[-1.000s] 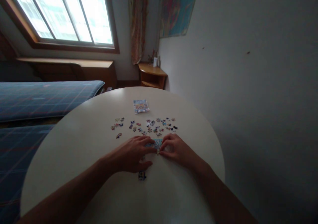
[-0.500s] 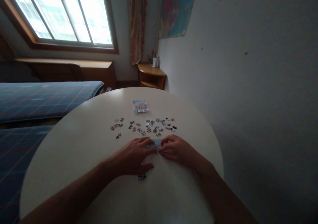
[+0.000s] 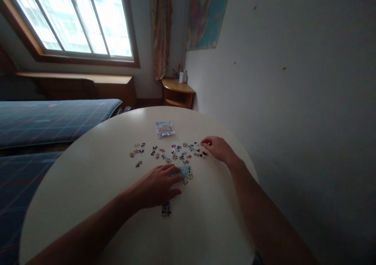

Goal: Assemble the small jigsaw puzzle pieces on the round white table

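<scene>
My left hand (image 3: pixel 163 182) lies with its fingers spread, the tips resting on the left part of a joined blue jigsaw section (image 3: pixel 186 172). Part of that section is hidden under the fingers. My right hand (image 3: pixel 216 147) is at the right end of the loose puzzle pieces (image 3: pixel 176 152), thumb and fingertips pinched together on a puzzle piece (image 3: pixel 202 144) that is mostly covered. A small dark joined group of pieces (image 3: pixel 166 209) lies just below my left wrist and thumb.
On the round white table (image 3: pixel 96 167), a picture card (image 3: pixel 165 128) lies beyond the pieces. A few pieces (image 3: pixel 136 151) sit apart on the left. The wall (image 3: pixel 308 139) runs close along the right; a plaid mattress (image 3: pixel 58 118) is on the left.
My right hand has left the joined section and moved up and right to the loose pieces. My left hand stays on the section, more of which now shows.
</scene>
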Tool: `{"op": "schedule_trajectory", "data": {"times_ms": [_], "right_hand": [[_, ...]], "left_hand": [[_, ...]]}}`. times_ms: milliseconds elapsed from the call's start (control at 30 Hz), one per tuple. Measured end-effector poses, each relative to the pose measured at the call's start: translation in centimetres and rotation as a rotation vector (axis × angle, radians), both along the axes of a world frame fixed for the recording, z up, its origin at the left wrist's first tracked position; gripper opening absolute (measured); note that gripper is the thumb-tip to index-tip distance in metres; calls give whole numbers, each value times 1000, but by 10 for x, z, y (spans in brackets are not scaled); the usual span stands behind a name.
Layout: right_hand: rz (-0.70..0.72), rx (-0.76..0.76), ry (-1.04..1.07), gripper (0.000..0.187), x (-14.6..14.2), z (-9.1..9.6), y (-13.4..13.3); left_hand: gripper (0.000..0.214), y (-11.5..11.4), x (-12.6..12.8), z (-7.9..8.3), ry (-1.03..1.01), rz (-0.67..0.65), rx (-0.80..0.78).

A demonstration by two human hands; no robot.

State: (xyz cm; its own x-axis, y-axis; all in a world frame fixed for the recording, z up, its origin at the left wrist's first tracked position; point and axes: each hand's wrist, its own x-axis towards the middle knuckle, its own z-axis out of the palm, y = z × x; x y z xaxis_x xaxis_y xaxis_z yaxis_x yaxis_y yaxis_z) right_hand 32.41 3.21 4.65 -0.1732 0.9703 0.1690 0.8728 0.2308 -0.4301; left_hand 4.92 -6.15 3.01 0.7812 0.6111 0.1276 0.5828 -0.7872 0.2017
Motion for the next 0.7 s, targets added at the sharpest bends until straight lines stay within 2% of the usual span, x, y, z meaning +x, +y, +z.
{"op": "schedule_trajectory", "data": {"times_ms": [100,167,233,400,700], "right_hand": [[-186,177,57,23,-5,-21,16],[-153,208,50,25,-8,-35,18],[-114,176,26,26,-8,-44,17],[-54,136,8,25,-4,-47,13],[-44,165,30,30,-5,-51,10]], "left_hand": [[31,1,-3,-1,-31,-24,17],[31,3,-5,-1,-50,-38,15],[30,4,-7,1,-37,-43,6],[25,7,-9,7,4,-63,12],[23,15,-16,6,-87,-61,-1]]}}
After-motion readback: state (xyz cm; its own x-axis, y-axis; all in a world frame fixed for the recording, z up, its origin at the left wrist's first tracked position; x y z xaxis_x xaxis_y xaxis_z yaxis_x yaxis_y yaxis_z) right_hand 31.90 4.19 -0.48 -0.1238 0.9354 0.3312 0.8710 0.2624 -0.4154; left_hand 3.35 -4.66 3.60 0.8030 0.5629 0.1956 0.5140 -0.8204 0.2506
